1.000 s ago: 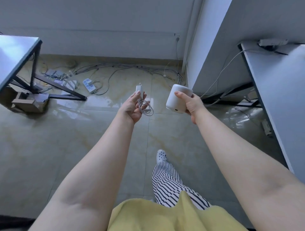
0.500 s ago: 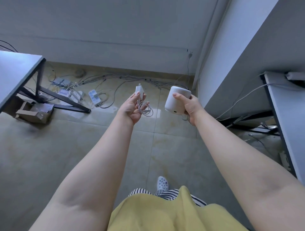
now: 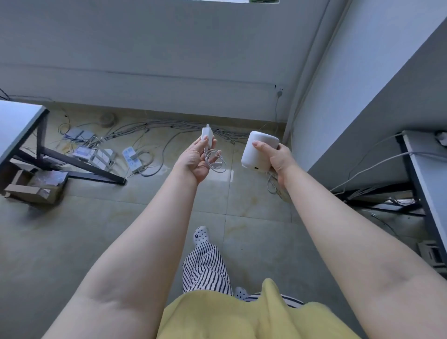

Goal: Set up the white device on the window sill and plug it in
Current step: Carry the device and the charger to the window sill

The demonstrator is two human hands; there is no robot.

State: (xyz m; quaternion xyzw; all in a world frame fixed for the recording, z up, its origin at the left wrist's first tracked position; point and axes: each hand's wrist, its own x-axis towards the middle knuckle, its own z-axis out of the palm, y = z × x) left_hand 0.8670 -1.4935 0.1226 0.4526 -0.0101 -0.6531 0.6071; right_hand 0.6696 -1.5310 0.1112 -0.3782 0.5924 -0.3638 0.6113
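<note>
My right hand (image 3: pixel 278 158) grips the white device (image 3: pixel 257 151), a rounded cylinder with a small port low on its side, held out in front of me. My left hand (image 3: pixel 196 157) holds a white power adapter (image 3: pixel 207 136) with its prongs up and a coiled white cable (image 3: pixel 215 162) hanging from it. A wall socket (image 3: pixel 279 93) sits low on the far wall with a cable plugged in. The edge of the window sill (image 3: pixel 242 1) shows at the very top.
Power strips (image 3: pixel 131 159) and tangled cables lie on the tiled floor by the far wall. A desk (image 3: pixel 17 128) with a dark leg stands left, a cardboard box (image 3: pixel 33 187) beneath it. Another desk (image 3: pixel 428 174) with cables stands right, beside a wall corner.
The view has tilted up and moved toward the far wall, bringing the sill's edge into sight. Both hands keep their hold, and my feet have stepped forward.
</note>
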